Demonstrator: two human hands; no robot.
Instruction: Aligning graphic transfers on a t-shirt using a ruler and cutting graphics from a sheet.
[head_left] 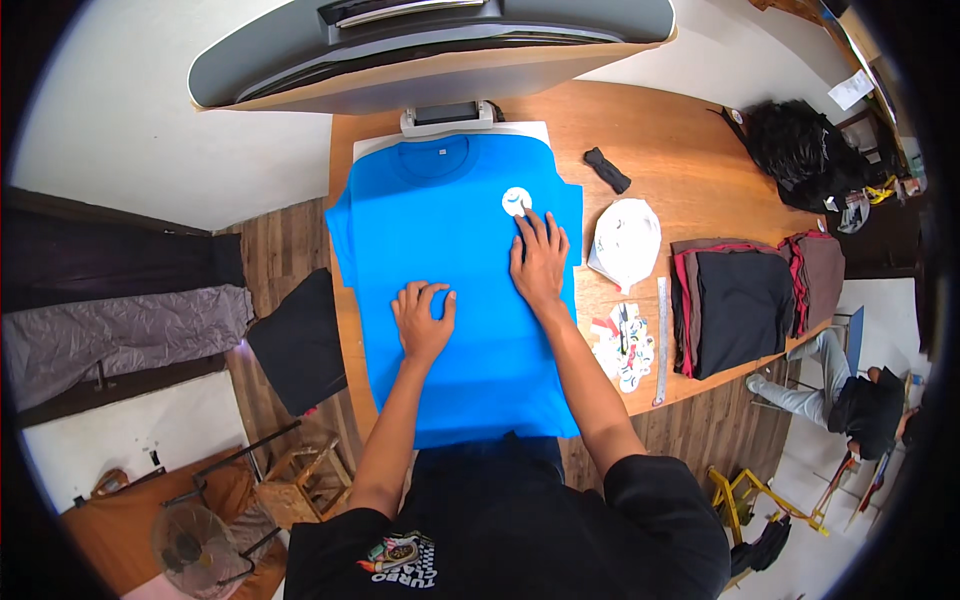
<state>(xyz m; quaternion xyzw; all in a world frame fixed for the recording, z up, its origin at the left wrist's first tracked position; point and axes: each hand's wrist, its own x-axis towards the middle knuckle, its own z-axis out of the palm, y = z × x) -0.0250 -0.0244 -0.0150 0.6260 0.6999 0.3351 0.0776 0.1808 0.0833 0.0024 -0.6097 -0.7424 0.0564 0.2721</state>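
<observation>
A wooden worktop (690, 150) stands in a white-walled room with a plank floor (270, 245); beyond its right edge a person in a black top (866, 405) sits near a yellow metal frame (738, 500).

Nearest, the hem of a blue T-shirt (465, 270) reaches the worktop's near edge. The shirt lies spread front up, neckline toward the far edge, covering most of the worktop's left part.

Right of the shirt, toward the near edge, lies a loose heap of white cut-out transfers (632, 355), with a narrow ruler (661, 340) just beside it. The left hand (425, 318) rests on the middle of the shirt, fingers loosely bent and grasping nothing. Along the worktop's right edge sit folded dark garments (742, 310) with red and brown layers.

The right hand (540, 262) lies farther up, fingers extended and unclenched, fingertips touching a round white transfer (516, 202) that is on the chest, at the picture's right. A white plastic bag (627, 243) lies beside that hand; beyond it is a small black pouch (607, 170). A black bag (800, 150) fills the far right corner. At the far edge, the raised upper plate of a heat press (430, 70) overhangs the collar end.
</observation>
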